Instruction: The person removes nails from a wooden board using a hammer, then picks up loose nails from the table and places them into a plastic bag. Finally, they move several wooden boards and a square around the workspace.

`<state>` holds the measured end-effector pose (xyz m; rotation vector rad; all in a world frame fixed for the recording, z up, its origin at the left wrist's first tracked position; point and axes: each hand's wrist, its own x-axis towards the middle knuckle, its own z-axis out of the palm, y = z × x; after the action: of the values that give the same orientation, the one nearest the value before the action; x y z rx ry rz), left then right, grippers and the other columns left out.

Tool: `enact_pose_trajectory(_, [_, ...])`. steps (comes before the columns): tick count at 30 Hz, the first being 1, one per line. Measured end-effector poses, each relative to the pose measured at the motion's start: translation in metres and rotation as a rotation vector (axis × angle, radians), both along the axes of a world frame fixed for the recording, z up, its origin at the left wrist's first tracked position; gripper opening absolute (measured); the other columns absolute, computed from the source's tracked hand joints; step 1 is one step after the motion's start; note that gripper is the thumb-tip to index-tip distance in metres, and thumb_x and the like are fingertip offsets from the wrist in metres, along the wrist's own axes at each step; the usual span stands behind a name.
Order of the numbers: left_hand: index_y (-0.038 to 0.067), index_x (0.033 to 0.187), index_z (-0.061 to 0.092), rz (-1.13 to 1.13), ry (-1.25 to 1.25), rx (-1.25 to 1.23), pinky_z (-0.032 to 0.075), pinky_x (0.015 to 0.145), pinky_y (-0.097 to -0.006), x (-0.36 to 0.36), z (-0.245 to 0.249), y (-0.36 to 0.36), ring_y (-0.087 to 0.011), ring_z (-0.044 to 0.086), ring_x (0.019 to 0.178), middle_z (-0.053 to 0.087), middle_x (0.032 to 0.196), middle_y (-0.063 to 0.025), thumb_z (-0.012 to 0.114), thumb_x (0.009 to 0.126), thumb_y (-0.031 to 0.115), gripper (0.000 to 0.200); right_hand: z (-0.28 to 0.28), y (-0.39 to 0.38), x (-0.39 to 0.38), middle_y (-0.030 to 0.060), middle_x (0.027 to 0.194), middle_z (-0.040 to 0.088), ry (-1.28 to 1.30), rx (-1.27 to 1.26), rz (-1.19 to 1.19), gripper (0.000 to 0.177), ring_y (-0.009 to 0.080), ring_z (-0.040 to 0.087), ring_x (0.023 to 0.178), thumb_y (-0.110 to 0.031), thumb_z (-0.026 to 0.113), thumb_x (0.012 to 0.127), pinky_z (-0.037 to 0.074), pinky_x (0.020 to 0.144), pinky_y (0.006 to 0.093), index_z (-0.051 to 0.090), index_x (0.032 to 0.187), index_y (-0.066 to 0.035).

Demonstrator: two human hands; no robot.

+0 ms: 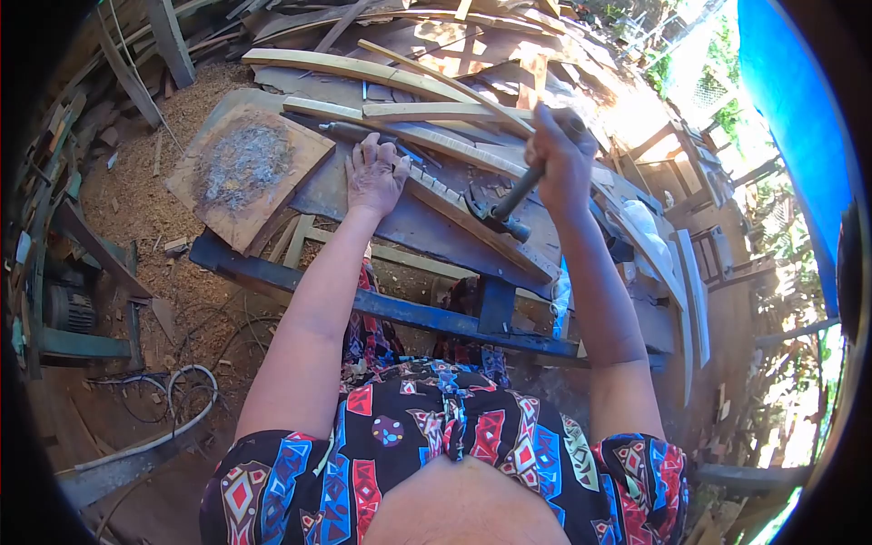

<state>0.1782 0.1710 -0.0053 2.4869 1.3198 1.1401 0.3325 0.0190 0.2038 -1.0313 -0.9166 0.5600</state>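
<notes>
My right hand [563, 159] is closed around the handle of a claw hammer [520, 193]. The hammer's head hangs just above a narrow wooden strip [509, 243], on its right part. Along the strip's upper edge, between the hammer and my left hand, runs a row of small dark marks that look like nails. My left hand [374, 180] has its fingers curled over the strip's left end and presses it on the bench; whether a nail is pinched there is hidden. Just past those fingers lies a dark tool with a thin metal tip [341, 130].
A square wooden block [300, 150] with a grey, rough patch sits left on the workbench [400, 313]. Curved boards [363, 71] and strips pile up behind. Sawdust [136, 150] covers the ground left, near cables [195, 372] and a motor [73, 309]. A blue tarp [790, 118] hangs right.
</notes>
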Motion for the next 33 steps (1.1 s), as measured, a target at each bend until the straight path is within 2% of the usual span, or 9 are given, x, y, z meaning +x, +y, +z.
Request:
enact_pose_trajectory(2, [0.016, 0.108, 0.046, -0.004, 0.006, 0.009, 0.029, 0.099, -0.0553, 0.0, -0.001, 0.001, -0.0385, 0.035, 0.122, 0.035, 0.132, -0.0126, 0.05, 0.088, 0.043, 0.034, 0.004, 0.013, -0.01, -0.0038, 0.053, 0.045, -0.206, -0.172, -0.011, 0.023, 0.0056, 0.04, 0.045, -0.024, 0.07, 0.083, 0.033, 0.045, 0.0227, 0.06, 0.074, -0.006])
enact_pose_trajectory(4, [0.016, 0.108, 0.047, -0.017, 0.018, 0.023, 0.029, 0.099, -0.0548, 0.0, -0.003, 0.002, -0.0382, 0.036, 0.121, 0.035, 0.132, -0.0127, 0.05, 0.088, 0.043, 0.033, 0.004, 0.039, -0.027, -0.0033, 0.054, 0.049, -0.275, -0.281, -0.017, 0.028, 0.0061, 0.042, 0.048, -0.027, 0.073, 0.08, 0.035, 0.046, 0.0241, 0.059, 0.071, -0.005])
enact_pose_trajectory(8, [0.016, 0.107, 0.047, -0.014, 0.024, 0.043, 0.03, 0.099, -0.0533, 0.0, -0.003, 0.003, -0.0376, 0.036, 0.121, 0.036, 0.131, -0.0127, 0.05, 0.088, 0.042, 0.032, -0.009, 0.077, -0.019, -0.002, 0.056, 0.052, -0.355, -0.298, -0.048, 0.031, 0.0066, 0.041, 0.05, -0.028, 0.074, 0.079, 0.036, 0.048, 0.0254, 0.059, 0.069, -0.004])
enact_pose_trajectory(13, [0.016, 0.106, 0.047, -0.014, 0.023, 0.04, 0.03, 0.098, -0.0526, 0.001, -0.003, 0.003, -0.0377, 0.038, 0.119, 0.037, 0.13, -0.0131, 0.05, 0.088, 0.042, 0.031, -0.009, 0.065, -0.039, -0.0026, 0.057, 0.051, -0.351, -0.21, -0.042, 0.031, 0.0058, 0.041, 0.054, -0.029, 0.075, 0.078, 0.035, 0.049, 0.0255, 0.06, 0.069, -0.004])
enact_pose_trajectory(14, [0.016, 0.105, 0.047, -0.038, 0.007, 0.037, 0.031, 0.098, -0.0522, -0.001, -0.002, 0.003, -0.0374, 0.038, 0.119, 0.038, 0.129, -0.0134, 0.05, 0.088, 0.042, 0.031, 0.0, 0.044, -0.035, -0.0032, 0.058, 0.05, -0.337, -0.301, -0.03, 0.029, 0.006, 0.04, 0.054, -0.03, 0.074, 0.079, 0.033, 0.048, 0.024, 0.061, 0.072, -0.006])
enact_pose_trajectory(17, [0.015, 0.104, 0.047, -0.068, -0.003, 0.04, 0.031, 0.097, -0.0512, 0.005, -0.001, -0.005, -0.0368, 0.039, 0.117, 0.039, 0.127, -0.0137, 0.051, 0.088, 0.042, 0.031, -0.011, -0.022, 0.042, -0.0028, 0.059, 0.043, 0.101, 0.044, 0.178, 0.016, 0.0059, 0.038, 0.05, -0.017, 0.064, 0.087, 0.031, 0.046, 0.0232, 0.057, 0.077, -0.007])
enact_pose_trajectory(21, [0.015, 0.104, 0.048, -0.09, 0.006, 0.011, 0.032, 0.097, -0.0503, 0.005, 0.003, -0.012, -0.0359, 0.041, 0.115, 0.039, 0.126, -0.0134, 0.052, 0.087, 0.042, 0.032, -0.009, -0.025, 0.026, -0.0035, 0.054, 0.04, 0.138, 0.091, 0.064, 0.016, 0.0064, 0.036, 0.046, -0.016, 0.064, 0.088, 0.032, 0.045, 0.0231, 0.057, 0.075, -0.007])
enact_pose_trajectory(27, [0.014, 0.103, 0.049, -0.063, 0.017, 0.03, 0.032, 0.096, -0.0505, 0.006, -0.001, -0.014, -0.0359, 0.042, 0.114, 0.038, 0.127, -0.0132, 0.052, 0.088, 0.041, 0.032, -0.002, -0.011, -0.01, -0.0053, 0.057, 0.05, -0.154, -0.093, -0.013, 0.021, 0.0026, 0.041, 0.05, -0.022, 0.071, 0.084, 0.031, 0.045, 0.0217, 0.06, 0.073, -0.008])
enact_pose_trajectory(33, [0.016, 0.103, 0.049, -0.055, 0.036, 0.014, 0.032, 0.097, -0.0506, 0.007, 0.0, -0.013, -0.0363, 0.042, 0.114, 0.038, 0.127, -0.0129, 0.052, 0.088, 0.041, 0.029, -0.011, 0.037, -0.032, -0.0029, 0.062, 0.058, -0.303, -0.197, -0.055, 0.023, 0.0049, 0.044, 0.056, -0.025, 0.073, 0.081, 0.037, 0.051, 0.0244, 0.065, 0.077, -0.005])
